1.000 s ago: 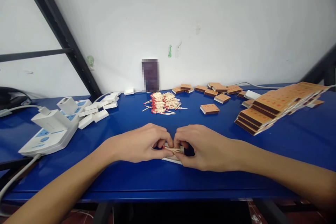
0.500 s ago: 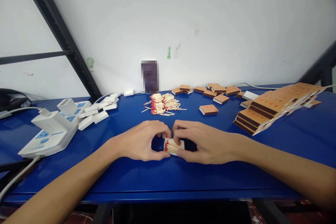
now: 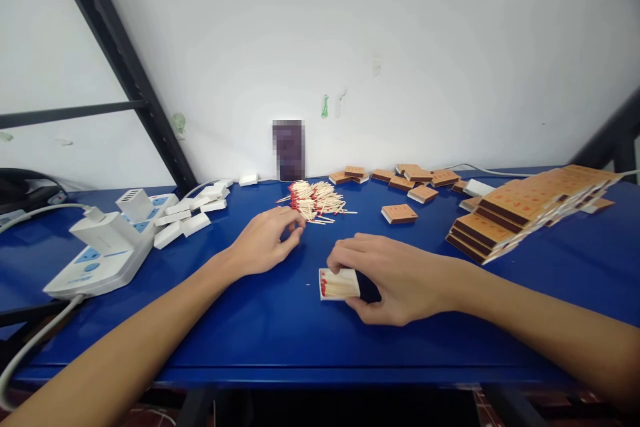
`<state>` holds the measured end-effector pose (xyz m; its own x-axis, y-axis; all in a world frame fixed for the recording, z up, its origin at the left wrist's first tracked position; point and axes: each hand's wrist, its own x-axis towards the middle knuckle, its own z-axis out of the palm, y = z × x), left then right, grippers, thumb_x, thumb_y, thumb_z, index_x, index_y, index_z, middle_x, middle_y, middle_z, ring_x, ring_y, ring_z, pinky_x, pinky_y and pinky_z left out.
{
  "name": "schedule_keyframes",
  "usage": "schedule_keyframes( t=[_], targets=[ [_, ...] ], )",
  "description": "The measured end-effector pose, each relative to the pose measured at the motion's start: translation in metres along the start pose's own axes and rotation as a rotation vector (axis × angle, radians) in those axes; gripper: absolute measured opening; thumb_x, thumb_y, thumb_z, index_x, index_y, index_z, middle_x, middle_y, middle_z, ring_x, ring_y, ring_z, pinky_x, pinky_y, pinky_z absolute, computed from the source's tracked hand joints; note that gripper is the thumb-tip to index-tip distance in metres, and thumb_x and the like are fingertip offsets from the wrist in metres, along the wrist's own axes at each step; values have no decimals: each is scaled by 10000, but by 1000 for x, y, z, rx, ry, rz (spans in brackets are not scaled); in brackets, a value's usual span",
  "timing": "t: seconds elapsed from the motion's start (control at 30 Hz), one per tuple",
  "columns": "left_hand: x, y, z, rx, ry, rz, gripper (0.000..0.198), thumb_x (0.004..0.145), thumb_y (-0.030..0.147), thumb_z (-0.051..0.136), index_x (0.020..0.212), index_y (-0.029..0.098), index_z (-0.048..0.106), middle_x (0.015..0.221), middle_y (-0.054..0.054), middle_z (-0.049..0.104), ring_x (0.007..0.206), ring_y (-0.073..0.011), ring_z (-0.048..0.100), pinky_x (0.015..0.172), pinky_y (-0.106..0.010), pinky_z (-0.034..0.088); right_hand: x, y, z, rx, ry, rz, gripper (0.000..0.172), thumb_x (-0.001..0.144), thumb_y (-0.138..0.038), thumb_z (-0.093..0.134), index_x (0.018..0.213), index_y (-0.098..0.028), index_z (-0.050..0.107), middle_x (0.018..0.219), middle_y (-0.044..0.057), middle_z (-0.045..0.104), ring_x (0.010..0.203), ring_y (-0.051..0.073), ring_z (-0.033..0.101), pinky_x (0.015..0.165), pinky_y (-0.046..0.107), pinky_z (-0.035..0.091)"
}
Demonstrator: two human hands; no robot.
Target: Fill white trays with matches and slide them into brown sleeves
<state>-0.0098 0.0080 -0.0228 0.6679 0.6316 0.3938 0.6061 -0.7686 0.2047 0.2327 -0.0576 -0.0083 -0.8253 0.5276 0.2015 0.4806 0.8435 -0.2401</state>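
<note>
A small white matchbox tray (image 3: 354,283) lies on the blue table, partly filled with red-headed matches (image 3: 336,288) lying lengthwise, heads to the left. My right hand (image 3: 395,277) grips its right end, thumb on the near side and fingers on the far side. My left hand (image 3: 267,240) is at the near-left edge of a heap of loose matches (image 3: 317,199). Its fingers are curved, with a gap between thumb and forefinger, and nothing shows in them. The heap's matches point several ways, most heads to the left.
Orange matchboxes (image 3: 399,214) lie scattered behind my right hand, with a long slanting stack of matchbox sleeves (image 3: 530,203) at the right. White trays (image 3: 200,207) are piled at the left beside a power strip (image 3: 100,267) with cables. A pixelated dark rectangle (image 3: 289,150) stands against the wall.
My left hand has left the tray and moved up and left to the match heap. My right hand still grips the tray, which sits slightly lower and further right in view.
</note>
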Motion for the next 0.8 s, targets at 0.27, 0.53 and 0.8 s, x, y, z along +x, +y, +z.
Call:
schedule_keyframes(
  t=[0.27, 0.53, 0.8],
  targets=[
    [2, -6, 3, 151, -30, -24, 182, 928, 214, 449, 1031, 185, 597, 856, -22, 610, 806, -182, 569, 734, -310, 437, 6, 20, 4, -33, 78, 166, 168, 952, -317, 456, 1027, -191, 538, 936, 53, 619, 805, 185, 566, 719, 316, 416],
    [7, -10, 11, 279, -121, -22, 363, 964, 246, 396, 1299, 225, 535, 1022, -73, 598, 893, -223, 575, 761, -361, 456, 28, 56, 20, -230, 86, 360, 364, 989, -301, 387, 1298, -187, 543, 1129, 118, 622, 997, 259, 609, 732, 340, 439],
    [24, -26, 4, 444, -16, 74, 343, 962, 215, 414, 1254, 229, 595, 1030, -98, 517, 925, -241, 458, 815, -387, 425, 47, 56, 25, -178, 159, 467, 273, 961, -371, 468, 1092, -198, 635, 984, 83, 686, 863, 218, 614, 670, 303, 377]
  ],
)
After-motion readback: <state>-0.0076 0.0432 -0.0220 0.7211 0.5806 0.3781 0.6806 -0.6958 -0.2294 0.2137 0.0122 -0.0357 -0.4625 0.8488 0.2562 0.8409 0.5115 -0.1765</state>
